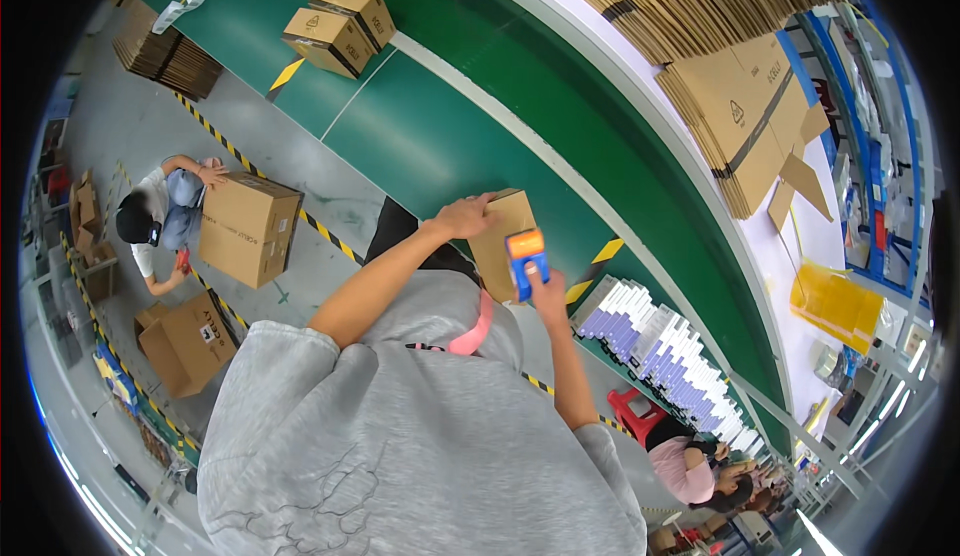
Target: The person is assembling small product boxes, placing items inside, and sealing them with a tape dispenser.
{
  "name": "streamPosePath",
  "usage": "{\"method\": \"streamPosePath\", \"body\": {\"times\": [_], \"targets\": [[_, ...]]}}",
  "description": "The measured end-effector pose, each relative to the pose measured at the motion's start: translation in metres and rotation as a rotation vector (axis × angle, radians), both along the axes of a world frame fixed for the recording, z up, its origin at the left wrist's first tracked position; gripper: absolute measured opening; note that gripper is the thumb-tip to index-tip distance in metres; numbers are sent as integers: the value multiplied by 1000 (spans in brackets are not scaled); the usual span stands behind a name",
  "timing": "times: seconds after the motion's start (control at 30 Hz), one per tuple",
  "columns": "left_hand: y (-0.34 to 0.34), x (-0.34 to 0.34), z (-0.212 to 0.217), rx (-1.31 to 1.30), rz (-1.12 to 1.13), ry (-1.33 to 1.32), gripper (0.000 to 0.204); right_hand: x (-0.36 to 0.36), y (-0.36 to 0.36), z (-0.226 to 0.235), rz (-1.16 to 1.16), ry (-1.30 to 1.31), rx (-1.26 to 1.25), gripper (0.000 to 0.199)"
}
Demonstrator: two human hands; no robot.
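Observation:
A small brown cardboard box (490,256) stands at the near edge of the green bench, right in front of me. My left hand (465,218) grips its upper left edge, fingers bent over the top. In my right hand (546,291) is a blue and orange tape dispenser (527,261), held against or just over the box's right side; whether it touches cannot be made out. My thumb lies on the blue handle. The dispenser covers part of the box, and its tape end is not visible.
Two taped boxes (340,28) sit farther along the green bench (400,116). Stacked white and purple cartons (660,356) line its right part. Flat cardboard (730,116) is piled on the white table. A co-worker (165,211) handles a large box (248,231) at left; another person (690,466) sits right.

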State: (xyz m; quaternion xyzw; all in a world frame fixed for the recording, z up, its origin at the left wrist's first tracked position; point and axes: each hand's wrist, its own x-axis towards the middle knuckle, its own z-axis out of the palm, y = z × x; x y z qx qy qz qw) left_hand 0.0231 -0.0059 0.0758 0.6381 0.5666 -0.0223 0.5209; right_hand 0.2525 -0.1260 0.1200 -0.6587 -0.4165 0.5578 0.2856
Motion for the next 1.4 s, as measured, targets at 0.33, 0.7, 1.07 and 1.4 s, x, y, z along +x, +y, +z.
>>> {"method": "streamPosePath", "body": {"times": [0.33, 0.7, 1.07, 1.4], "targets": [[-28, 11, 57, -100, 309, -594, 38, -2, -22, -10, 81, 85, 81, 40], [5, 5, 42, -313, 597, -739, 39, -14, 3, 15, 50, 7, -109, 46], [39, -11, -10, 7, 648, -607, 78, -22, 27, 20, 81, -185, -183, 58], [9, -7, -104, 121, 542, -149, 97, -36, 43, 38, 123, -301, -219, 62]]}}
